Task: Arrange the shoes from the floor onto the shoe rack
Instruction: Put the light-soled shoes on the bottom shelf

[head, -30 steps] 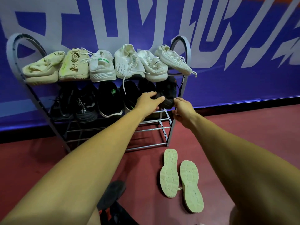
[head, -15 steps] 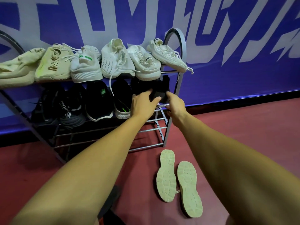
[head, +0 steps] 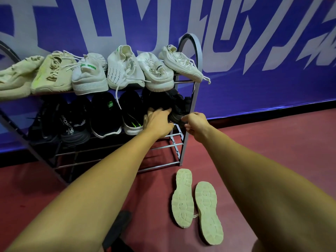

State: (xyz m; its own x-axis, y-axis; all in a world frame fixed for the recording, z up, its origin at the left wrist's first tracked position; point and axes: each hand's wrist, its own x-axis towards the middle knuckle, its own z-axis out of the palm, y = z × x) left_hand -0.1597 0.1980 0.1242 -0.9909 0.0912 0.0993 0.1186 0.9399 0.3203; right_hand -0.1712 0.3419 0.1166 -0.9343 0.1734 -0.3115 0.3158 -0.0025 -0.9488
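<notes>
A grey metal shoe rack stands against the blue wall. Several pale shoes fill its top shelf and several black shoes line the middle shelf. At that shelf's right end lies a black shoe. My left hand lies on its left side with the fingers stretched over it. My right hand pinches its near edge with curled fingers and thumb. Two cream shoes lie sole-up on the red floor in front of the rack's right leg.
The rack's lower bars hold no shoes. A dark object, perhaps a shoe, sits at the bottom edge under my left arm. Red floor stretches to the right of the rack.
Both hands stayed at the black shoe on the middle shelf's right end and pushed it slightly deeper into the rack. The view shifted a little to the right.
</notes>
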